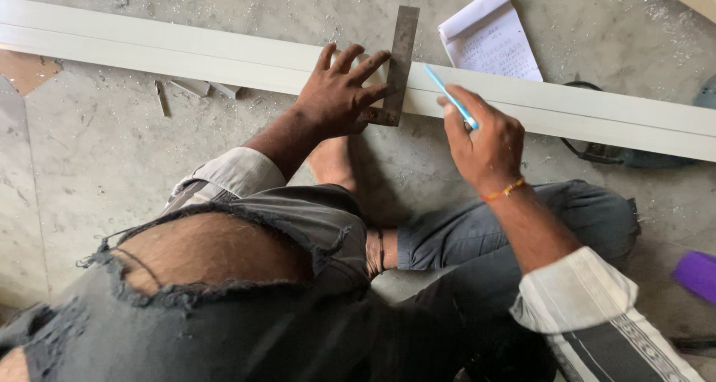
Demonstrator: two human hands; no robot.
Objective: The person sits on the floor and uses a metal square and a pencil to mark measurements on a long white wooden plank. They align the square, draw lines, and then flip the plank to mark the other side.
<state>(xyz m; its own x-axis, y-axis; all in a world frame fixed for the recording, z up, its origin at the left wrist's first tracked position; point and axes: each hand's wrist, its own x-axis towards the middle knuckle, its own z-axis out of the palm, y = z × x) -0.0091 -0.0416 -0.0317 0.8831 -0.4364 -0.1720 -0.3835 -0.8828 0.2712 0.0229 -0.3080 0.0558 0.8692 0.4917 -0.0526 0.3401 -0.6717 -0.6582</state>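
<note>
A long cream-white strip (186,50) lies across the stone floor from left to right. A metal try square (400,58) rests across it. My left hand (339,91) presses flat on the strip and the square's base, fingers spread. My right hand (485,140) holds a light blue pencil (450,97), its tip touching the strip just right of the square's blade. I sit on the floor with my legs folded below the strip.
A white notepad (492,35) lies beyond the strip. Small offcuts (195,88) and dust lie on the floor at left. A dark tool (619,155) sits under the strip at right. A purple object (697,274) shows at the right edge.
</note>
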